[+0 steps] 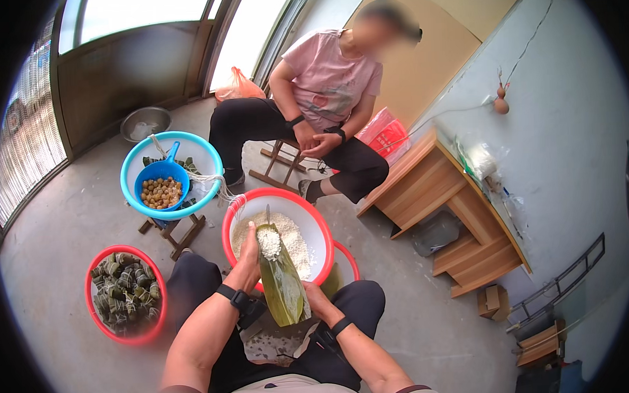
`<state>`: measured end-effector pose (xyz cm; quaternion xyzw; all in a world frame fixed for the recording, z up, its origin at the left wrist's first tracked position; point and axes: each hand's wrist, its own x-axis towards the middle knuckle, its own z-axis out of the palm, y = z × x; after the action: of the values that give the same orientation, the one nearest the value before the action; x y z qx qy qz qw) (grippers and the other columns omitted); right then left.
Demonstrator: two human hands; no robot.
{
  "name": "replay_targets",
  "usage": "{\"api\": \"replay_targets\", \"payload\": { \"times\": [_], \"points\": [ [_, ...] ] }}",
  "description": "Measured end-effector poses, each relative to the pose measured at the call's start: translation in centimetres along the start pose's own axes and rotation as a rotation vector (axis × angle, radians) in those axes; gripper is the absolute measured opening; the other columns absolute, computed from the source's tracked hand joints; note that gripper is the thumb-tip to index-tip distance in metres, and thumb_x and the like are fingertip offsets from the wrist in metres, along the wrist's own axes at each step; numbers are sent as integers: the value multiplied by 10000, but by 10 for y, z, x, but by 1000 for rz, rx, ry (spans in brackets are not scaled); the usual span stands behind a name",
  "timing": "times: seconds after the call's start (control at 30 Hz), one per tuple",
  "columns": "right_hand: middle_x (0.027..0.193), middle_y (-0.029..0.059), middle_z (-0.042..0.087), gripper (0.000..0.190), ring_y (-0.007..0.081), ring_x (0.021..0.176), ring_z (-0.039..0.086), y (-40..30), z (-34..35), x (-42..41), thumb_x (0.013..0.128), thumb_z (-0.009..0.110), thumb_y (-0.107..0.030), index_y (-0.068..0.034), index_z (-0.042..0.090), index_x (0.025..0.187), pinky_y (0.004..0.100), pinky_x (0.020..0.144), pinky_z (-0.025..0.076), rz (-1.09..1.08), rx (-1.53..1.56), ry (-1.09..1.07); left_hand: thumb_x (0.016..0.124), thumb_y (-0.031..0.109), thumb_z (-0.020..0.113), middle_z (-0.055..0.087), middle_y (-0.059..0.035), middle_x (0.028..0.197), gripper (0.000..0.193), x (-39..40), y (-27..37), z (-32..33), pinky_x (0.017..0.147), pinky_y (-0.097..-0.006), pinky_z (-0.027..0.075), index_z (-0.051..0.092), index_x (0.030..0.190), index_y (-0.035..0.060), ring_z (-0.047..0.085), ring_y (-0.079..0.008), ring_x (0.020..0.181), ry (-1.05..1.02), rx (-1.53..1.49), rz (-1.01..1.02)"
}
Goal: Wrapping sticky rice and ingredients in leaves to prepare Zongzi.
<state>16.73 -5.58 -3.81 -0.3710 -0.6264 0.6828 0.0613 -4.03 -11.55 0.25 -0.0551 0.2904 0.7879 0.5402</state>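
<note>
My left hand holds the upper end of a long green leaf, folded into a cone with white rice in it. Beside the leaf's lower right edge, my right hand holds it, its fingers partly hidden behind the leaf. Below them, a red-rimmed basin contains more loose rice, and a metal spoon handle stands up behind the filled cone. White strings hang over this basin's rim from the neighbouring blue-rimmed basin.
A blue strainer of brown round fruits sits in the blue-rimmed basin, above a wooden stool. Tied leaf parcels fill a red basket at left. Another person sits opposite, hands together. A wooden desk stands at right.
</note>
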Motion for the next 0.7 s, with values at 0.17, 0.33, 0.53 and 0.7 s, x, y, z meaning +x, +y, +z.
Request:
{"api": "replay_targets", "payload": {
  "times": [0.17, 0.33, 0.53, 0.7],
  "points": [
    [771, -57, 608, 225, 21, 607, 492, 8, -6, 5, 927, 573, -236, -42, 662, 998, 204, 523, 382, -11, -63, -3, 979, 528, 271, 644, -129, 815, 607, -4, 2, 4, 615, -398, 545, 591, 1037, 16, 626, -249, 666, -34, -19, -15],
    [726, -72, 574, 212, 20, 577, 449, 5, -2, 3, 928, 561, -230, -51, 664, 975, 203, 507, 348, 3, -81, 18, 981, 523, 272, 646, -127, 808, 602, -2, 2, -1, 603, -392, 545, 594, 1028, 16, 625, -247, 653, -66, -21, -18],
    [709, -79, 559, 211, 19, 559, 426, 8, -4, 5, 934, 547, -231, -58, 663, 968, 197, 499, 328, 9, -88, 11, 982, 517, 278, 650, -122, 807, 596, -1, 2, -1, 595, -386, 545, 601, 1024, 18, 626, -237, 649, -46, -13, -6],
    [712, -80, 562, 214, 18, 558, 427, 13, -7, 8, 937, 543, -234, -59, 662, 973, 196, 497, 330, 18, -61, 3, 982, 533, 235, 655, -129, 816, 626, 0, 2, 1, 582, -346, 533, 572, 1052, 10, 622, -216, 646, -23, 20, 8]
  ]
}}
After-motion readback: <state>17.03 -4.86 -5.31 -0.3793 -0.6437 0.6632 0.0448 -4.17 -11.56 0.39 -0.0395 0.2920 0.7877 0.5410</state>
